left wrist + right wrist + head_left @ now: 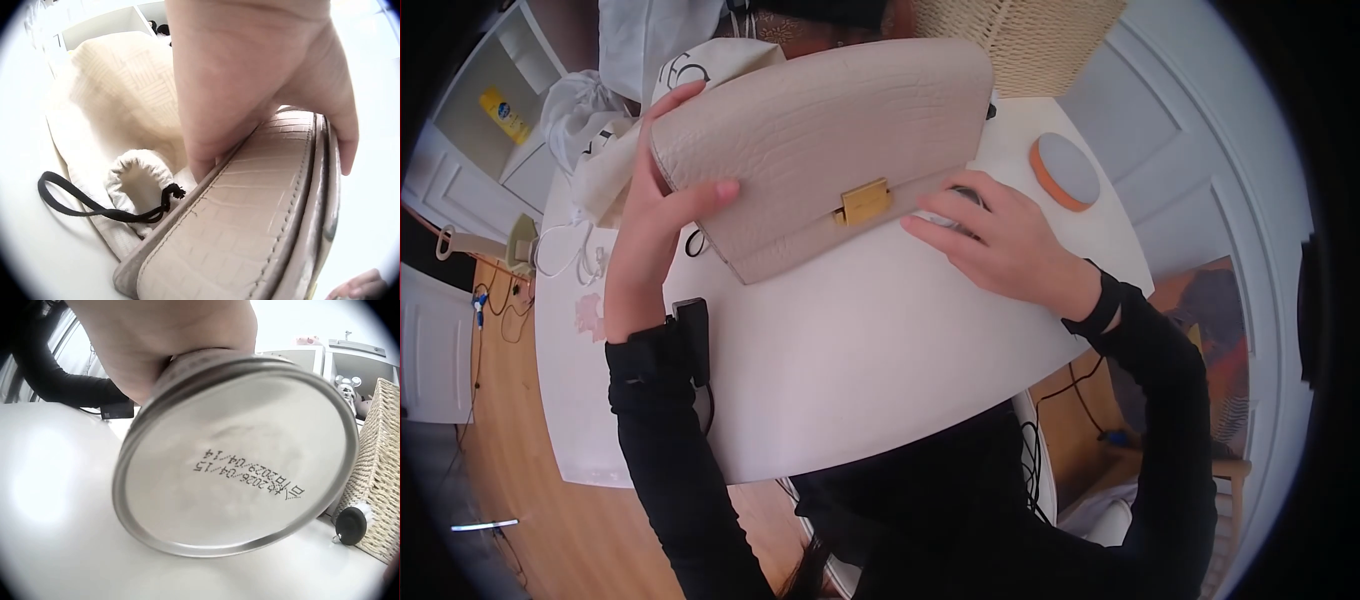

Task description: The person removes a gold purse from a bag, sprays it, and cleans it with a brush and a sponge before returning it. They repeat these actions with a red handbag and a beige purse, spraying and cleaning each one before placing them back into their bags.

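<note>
A pale pink handbag (pixel 830 140) with a crocodile-look grain and a gold clasp (pixel 866 202) stands tilted on the white table. My left hand (pixel 662 205) grips its left side, thumb on the front flap and fingers behind. The left wrist view shows this hand (pixel 250 75) over the stitched side of the bag (pixel 231 206). My right hand (pixel 1010 235) holds a metal can (pixel 958 212) in front of the clasp's right side. In the right wrist view the can's silver base (pixel 237 469), printed with dates, faces the camera and hides most of the fingers.
A round orange-and-grey pad (pixel 1065 172) lies at the table's right. Behind it stands a woven basket (pixel 1020 40). A cream drawstring bag (pixel 119 94) lies behind the handbag. A small black brush (pixel 351 525) sits beside the basket. White cables (pixel 585 255) lie at the left.
</note>
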### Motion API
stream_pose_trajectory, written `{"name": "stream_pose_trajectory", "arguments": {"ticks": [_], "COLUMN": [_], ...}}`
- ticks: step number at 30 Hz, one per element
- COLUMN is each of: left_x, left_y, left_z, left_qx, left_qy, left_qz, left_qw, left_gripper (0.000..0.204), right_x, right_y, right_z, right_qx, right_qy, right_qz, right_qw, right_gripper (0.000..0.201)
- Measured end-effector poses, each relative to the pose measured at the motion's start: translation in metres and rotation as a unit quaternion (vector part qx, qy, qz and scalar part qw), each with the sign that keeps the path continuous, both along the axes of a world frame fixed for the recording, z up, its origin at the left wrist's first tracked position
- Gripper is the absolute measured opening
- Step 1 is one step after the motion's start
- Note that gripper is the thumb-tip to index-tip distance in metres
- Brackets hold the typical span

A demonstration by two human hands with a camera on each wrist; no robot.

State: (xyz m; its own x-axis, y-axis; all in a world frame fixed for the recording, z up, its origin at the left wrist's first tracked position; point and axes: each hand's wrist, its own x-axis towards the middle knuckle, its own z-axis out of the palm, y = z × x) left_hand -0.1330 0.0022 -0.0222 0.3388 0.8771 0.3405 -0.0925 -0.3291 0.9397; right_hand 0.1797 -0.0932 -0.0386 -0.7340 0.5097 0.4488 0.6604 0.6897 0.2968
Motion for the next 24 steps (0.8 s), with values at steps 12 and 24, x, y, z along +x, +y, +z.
{"name": "stream_pose_trajectory", "arguments": {"ticks": [12,24], "left_x": [0.0,-0.002], "left_y": [0.002,0.002], "left_z": [-0.002,-0.003], "left_qx": [-0.01,-0.014], "left_qy": [-0.026,-0.046], "left_qz": [-0.027,-0.037], "left_qw": [0.999,0.998], "left_gripper": [0.086,0.088], "right_x": [-0.002,0.025], "right_y": [0.005,0.009], "right_z": [0.0,0.024], "right_qx": [-0.021,-0.024], "right_qy": [-0.081,0.04], "right_qz": [0.006,-0.07], "right_qw": [0.997,0.997], "right_gripper": [0.028,0.026]}}
